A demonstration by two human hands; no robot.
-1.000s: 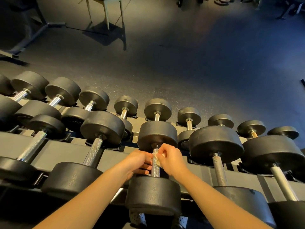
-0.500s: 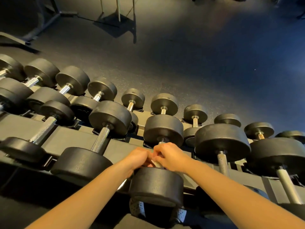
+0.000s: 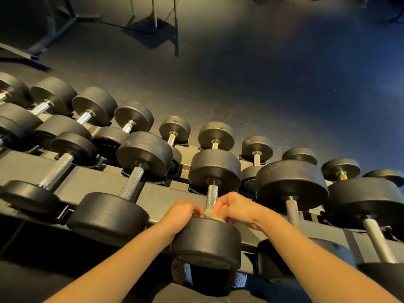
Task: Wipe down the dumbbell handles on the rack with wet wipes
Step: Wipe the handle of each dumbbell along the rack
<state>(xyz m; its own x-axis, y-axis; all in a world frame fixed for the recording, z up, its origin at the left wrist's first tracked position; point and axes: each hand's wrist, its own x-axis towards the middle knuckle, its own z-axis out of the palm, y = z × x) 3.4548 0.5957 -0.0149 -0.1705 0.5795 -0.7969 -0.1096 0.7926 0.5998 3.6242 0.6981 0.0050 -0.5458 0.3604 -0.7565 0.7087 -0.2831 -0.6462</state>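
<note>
Five dumbbells lay in the front row of the rack point(image 3: 91, 178), with perhaps ten more behind, the ends of that row cut off by the frame. At the middle front dumbbell point(image 3: 206, 241), the left hand point(image 3: 181, 212) and right hand point(image 3: 237, 209) were both curled, pinching a pale wet wipe point(image 3: 208, 213) around the near end of its knurled handle point(image 3: 211, 196). Markings on the heads were too dim to read.

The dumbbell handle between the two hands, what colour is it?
Shiny silver: the dumbbell handle has a fine criss-cross texture, seen best in the head view.
</note>
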